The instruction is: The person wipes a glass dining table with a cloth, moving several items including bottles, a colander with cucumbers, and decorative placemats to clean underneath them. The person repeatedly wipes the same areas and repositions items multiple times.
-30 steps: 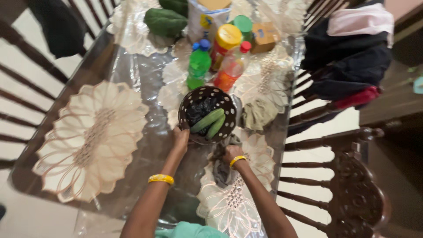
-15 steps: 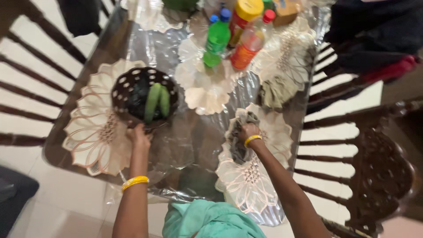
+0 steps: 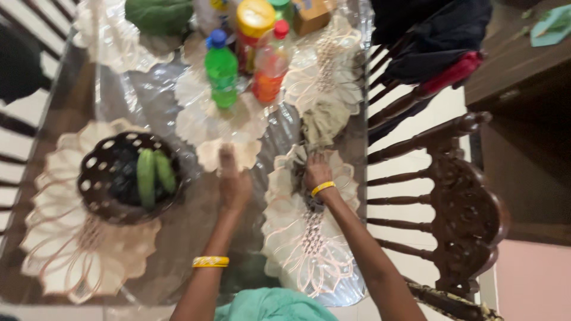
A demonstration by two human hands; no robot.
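My left hand (image 3: 233,180) is stretched out flat over the table, fingers reaching the edge of a small flower-shaped mat (image 3: 229,153); it holds nothing. My right hand (image 3: 317,171) presses a grey cloth (image 3: 299,169) onto a large flower-shaped placemat (image 3: 306,238) at the table's right side. A dark perforated basket (image 3: 101,178) with two green cucumbers (image 3: 153,174) and something black inside sits on another placemat (image 3: 65,238) to the left, apart from both hands.
Behind the hands stand a green bottle (image 3: 221,70), an orange bottle (image 3: 269,65), a yellow-lidded jar (image 3: 254,24) and a crumpled olive cloth (image 3: 324,122). Wooden chairs (image 3: 464,196) line the right side, one draped with dark clothes (image 3: 428,41).
My left hand has let go of the basket, which now rests on the left placemat, and has moved right toward the small mat. My right hand keeps pressing the grey cloth.
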